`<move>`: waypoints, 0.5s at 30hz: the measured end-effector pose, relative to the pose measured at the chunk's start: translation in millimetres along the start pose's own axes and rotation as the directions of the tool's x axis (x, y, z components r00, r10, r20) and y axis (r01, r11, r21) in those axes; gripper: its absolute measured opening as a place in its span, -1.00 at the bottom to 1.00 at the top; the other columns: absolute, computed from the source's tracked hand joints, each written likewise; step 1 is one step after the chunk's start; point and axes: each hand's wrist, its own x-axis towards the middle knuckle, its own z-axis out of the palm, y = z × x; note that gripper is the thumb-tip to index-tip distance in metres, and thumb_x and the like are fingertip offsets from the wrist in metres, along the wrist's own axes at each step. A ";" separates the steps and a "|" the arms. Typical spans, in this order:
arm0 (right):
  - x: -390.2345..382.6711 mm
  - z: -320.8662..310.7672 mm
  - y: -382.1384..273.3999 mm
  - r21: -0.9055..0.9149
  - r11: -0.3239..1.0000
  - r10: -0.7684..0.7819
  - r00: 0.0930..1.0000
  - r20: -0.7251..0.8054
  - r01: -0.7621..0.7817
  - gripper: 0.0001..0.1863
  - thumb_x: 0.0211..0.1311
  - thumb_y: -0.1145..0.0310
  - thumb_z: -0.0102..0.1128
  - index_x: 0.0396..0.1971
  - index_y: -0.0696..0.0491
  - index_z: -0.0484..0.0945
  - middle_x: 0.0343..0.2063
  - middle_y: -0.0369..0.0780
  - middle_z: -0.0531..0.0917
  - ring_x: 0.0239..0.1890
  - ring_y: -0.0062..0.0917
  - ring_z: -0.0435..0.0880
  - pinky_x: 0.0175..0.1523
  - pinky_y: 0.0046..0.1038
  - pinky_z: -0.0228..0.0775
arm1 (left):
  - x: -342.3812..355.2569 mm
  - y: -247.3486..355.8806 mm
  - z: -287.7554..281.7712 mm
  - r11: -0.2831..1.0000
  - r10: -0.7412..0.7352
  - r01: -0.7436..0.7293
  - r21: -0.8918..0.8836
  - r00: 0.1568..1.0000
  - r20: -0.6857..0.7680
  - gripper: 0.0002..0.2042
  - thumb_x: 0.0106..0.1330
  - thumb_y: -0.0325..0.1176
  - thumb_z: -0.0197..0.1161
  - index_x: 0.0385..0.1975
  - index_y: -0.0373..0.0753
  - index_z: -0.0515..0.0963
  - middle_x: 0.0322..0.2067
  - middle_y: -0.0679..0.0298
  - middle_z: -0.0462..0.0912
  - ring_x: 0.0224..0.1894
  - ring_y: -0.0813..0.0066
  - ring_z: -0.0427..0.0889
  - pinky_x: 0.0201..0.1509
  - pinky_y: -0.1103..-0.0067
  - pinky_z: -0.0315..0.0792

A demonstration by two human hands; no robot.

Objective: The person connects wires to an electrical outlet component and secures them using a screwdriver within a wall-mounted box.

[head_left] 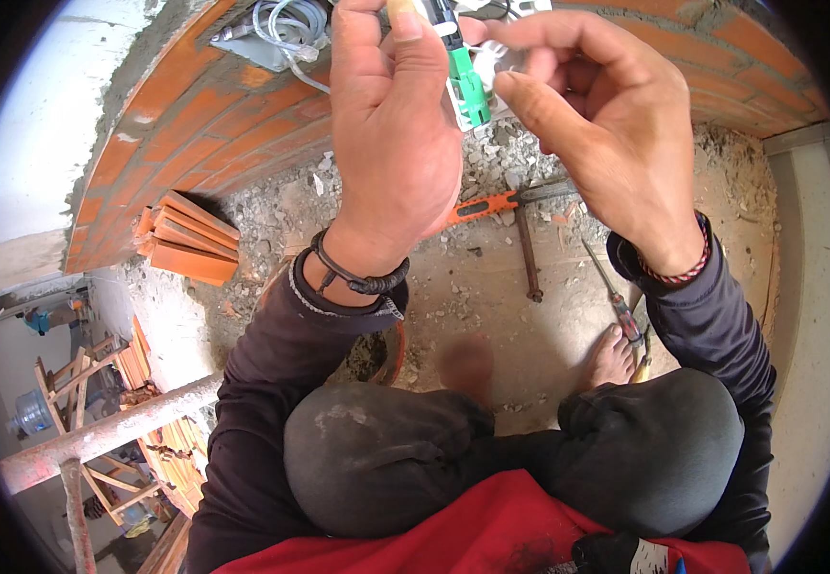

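My left hand (391,143) is closed round a small electrical fitting (469,91) at the top of the head view, with its thumb lying along the upper end. The fitting has a green block, a black part and a white body. Close to its right side is my right hand (625,129), its fingers curled and the thumb near the white parts. A thin white piece, perhaps a wire, shows by the right fingertips; whether they grip it is hard to see. Above the hands, the fitting's far end runs out of the picture.
A coil of pale cable (286,24) hangs from a box in the brick wall (252,115). Rubble, an orange-handled tool (482,208), a rusty metal bar (528,253) and a screwdriver (616,297) lie on the floor. Stacked bricks (190,239) stand left; a pole (118,435) crosses lower left.
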 end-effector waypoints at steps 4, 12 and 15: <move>-8.5 -12.3 1.3 -0.132 0.991 0.052 0.992 0.116 -0.037 -0.88 0.26 0.61 0.41 -0.21 0.18 0.71 -0.44 -0.45 0.58 -0.43 -0.84 0.46 -0.34 -0.73 0.30 | 0.5 2.3 2.7 0.996 0.086 -0.087 -0.020 0.996 -0.037 -0.58 0.64 -0.30 -0.04 0.39 -0.25 0.15 0.11 0.08 0.50 0.13 0.29 0.57 0.24 0.33 0.53; -10.5 -0.8 14.0 -0.200 0.962 -0.175 0.983 0.062 0.184 -0.76 0.16 0.53 0.52 -0.16 0.10 0.72 -0.51 -0.46 0.42 -0.50 -0.83 0.36 -0.42 -0.71 0.21 | 0.8 0.6 0.5 0.990 0.142 -0.142 0.009 0.990 0.006 -0.45 0.57 -0.25 0.10 0.42 -0.26 0.07 0.20 0.00 0.46 0.22 0.17 0.54 0.31 0.22 0.50; -3.2 -3.2 17.9 -0.312 0.859 -0.396 0.913 0.102 0.407 -0.71 0.12 0.51 0.53 -0.13 0.05 0.72 -0.60 -0.41 0.34 -0.58 -0.75 0.27 -0.48 -0.60 0.14 | 0.9 1.9 2.3 0.988 0.142 -0.143 0.052 0.990 0.019 -0.42 0.55 -0.23 0.13 0.43 -0.27 0.05 0.20 -0.01 0.46 0.24 0.14 0.53 0.32 0.19 0.50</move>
